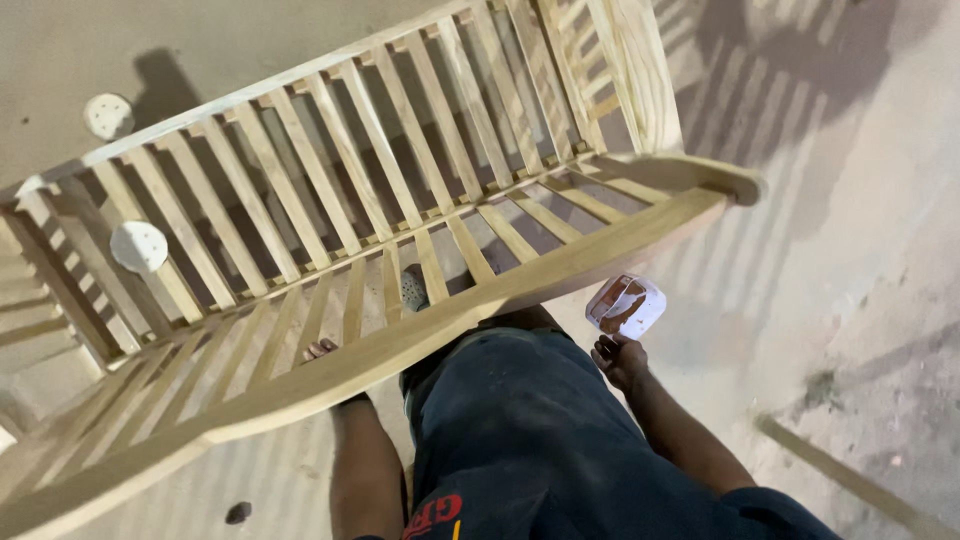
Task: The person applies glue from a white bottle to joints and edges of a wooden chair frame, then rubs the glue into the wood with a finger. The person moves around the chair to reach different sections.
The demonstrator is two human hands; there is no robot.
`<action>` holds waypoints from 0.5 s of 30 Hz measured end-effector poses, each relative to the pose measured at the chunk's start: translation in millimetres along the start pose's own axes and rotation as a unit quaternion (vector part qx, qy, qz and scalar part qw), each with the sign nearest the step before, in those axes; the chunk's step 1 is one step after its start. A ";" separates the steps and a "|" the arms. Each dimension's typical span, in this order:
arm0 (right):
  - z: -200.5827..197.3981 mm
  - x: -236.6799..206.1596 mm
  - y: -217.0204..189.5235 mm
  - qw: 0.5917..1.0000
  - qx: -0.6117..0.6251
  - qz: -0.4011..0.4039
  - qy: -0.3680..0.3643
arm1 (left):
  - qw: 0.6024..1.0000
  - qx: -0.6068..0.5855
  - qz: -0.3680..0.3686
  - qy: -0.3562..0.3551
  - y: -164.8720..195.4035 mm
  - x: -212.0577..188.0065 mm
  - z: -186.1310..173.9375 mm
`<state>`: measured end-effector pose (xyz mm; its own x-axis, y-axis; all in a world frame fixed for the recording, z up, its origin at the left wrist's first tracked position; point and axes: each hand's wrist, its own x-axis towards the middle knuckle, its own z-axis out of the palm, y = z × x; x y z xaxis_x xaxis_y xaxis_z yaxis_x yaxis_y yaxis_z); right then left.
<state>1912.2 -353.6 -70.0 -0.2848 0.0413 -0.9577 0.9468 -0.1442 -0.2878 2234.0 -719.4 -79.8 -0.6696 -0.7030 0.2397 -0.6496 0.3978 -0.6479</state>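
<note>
A bare wooden slatted frame [400,210], like a crib or bench, stands in front of me on the concrete floor. Its curved top rail [560,265] runs across the view at my waist. My left hand [322,350] reaches under that rail among the lower slats, and only its fingertips show. My right hand [620,358] is held out to the right of the frame, shut on a folded white sanding pad [626,306] with a brown worn face. A shoe [414,288] shows through the slats.
Two round white sanding discs lie on the floor beyond the frame, one [108,115] at the far left and one [138,246] behind the slats. A loose wooden strip [850,480] lies on the floor at the lower right. Slat shadows fall at the upper right.
</note>
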 end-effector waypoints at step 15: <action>13.1 6.1 44.2 0.997 0.050 0.009 0.056 | 0.277 -0.750 -0.532 -0.279 0.8 -11.3 35.4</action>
<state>1950.4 -372.7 -88.5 -0.2440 0.1462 -0.9587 0.9304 -0.2435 -0.2740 2253.8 -732.0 -108.6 0.0768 -0.7077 -0.7023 -0.0717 -0.7065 0.7041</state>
